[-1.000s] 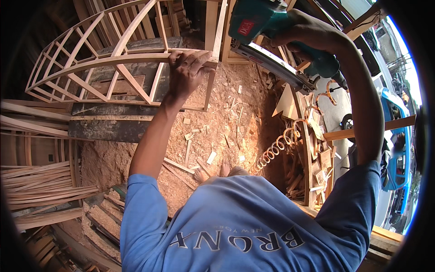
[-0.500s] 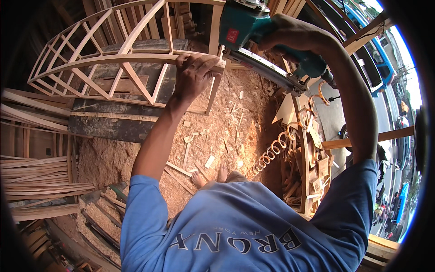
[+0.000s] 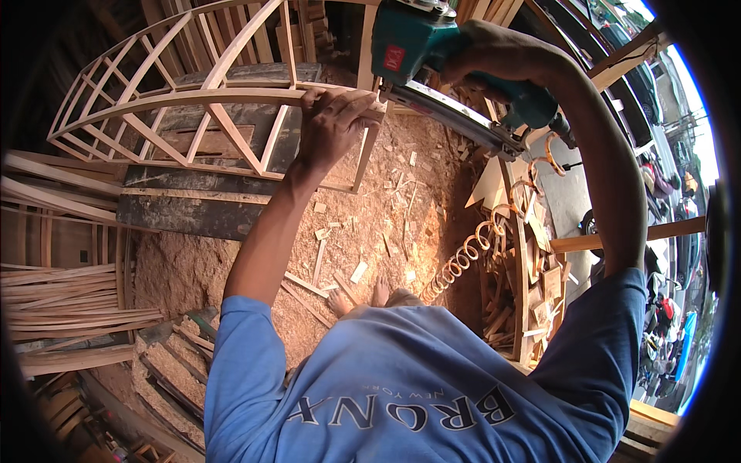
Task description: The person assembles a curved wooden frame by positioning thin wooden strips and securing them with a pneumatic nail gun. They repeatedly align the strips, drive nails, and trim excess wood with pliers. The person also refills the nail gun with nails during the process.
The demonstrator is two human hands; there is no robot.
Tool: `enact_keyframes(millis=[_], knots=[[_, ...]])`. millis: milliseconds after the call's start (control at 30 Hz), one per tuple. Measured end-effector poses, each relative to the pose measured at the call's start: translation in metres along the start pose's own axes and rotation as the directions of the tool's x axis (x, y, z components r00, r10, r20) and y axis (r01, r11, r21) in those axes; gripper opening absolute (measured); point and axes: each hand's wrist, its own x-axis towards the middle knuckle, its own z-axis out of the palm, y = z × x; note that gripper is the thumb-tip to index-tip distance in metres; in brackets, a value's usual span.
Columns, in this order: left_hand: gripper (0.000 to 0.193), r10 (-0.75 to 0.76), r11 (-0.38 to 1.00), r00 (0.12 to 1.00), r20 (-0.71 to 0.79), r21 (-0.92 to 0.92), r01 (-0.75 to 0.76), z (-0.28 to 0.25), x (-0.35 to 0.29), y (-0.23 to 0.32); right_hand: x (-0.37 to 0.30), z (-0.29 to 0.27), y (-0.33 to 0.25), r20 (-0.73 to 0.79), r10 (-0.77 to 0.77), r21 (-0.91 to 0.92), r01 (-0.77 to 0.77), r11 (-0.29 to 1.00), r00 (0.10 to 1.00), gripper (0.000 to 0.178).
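While the right hand [image 3: 505, 58] grips the handle of one green nail gun [image 3: 417, 45], fingers curled around it, the left hand [image 3: 333, 127] holds the near right corner of one wooden frame [image 3: 208, 96], its fingers bent over the top bar and the thumb side toward the gun. Nose down, the gun stands at that corner, just beside the left hand's fingertips; whether the nose touches the wood, I cannot tell.

One red label [image 3: 394, 57] with pale letters sits on the gun's body. Across the blue shirt [image 3: 440, 339] run two lines of lettering [image 3: 411, 417], one large and dark with light edges, one small and faint, both upside down from this view.

Curved along its long bars and narrowing to the left, the frame lies at the upper left over dark boards [image 3: 185, 218]. Its crosspieces overlap too much for a sure count. One coiled orange hose [image 3: 465, 261] runs up from near two bare feet [image 3: 381, 293] toward the back end of the gun. Sawdust and small offcuts, too many to count, cover the floor [image 3: 363, 208]. Thin wooden strips [image 3: 85, 299] are stacked at the left, and scrap wood [image 3: 551, 285] is heaped at the right.
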Motion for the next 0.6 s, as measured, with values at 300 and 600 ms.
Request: enact_keyframes(millis=[300, 600], knots=[[0.054, 0.013, 1.000, 1.000, -0.011, -0.005, -0.013, 0.0019, -0.0020, -0.0009, 0.0043, 0.0040, -0.0025, 0.006, -0.032, 0.009, 0.032, 0.999, 0.999, 0.028], [0.059, 0.032, 0.999, 0.999, -0.018, 0.007, -0.032, 0.0035, -0.0029, -0.0030, 0.0040, 0.0045, -0.0051, -0.017, 0.005, -0.006, -0.005, 1.000, 1.000, 0.026]])
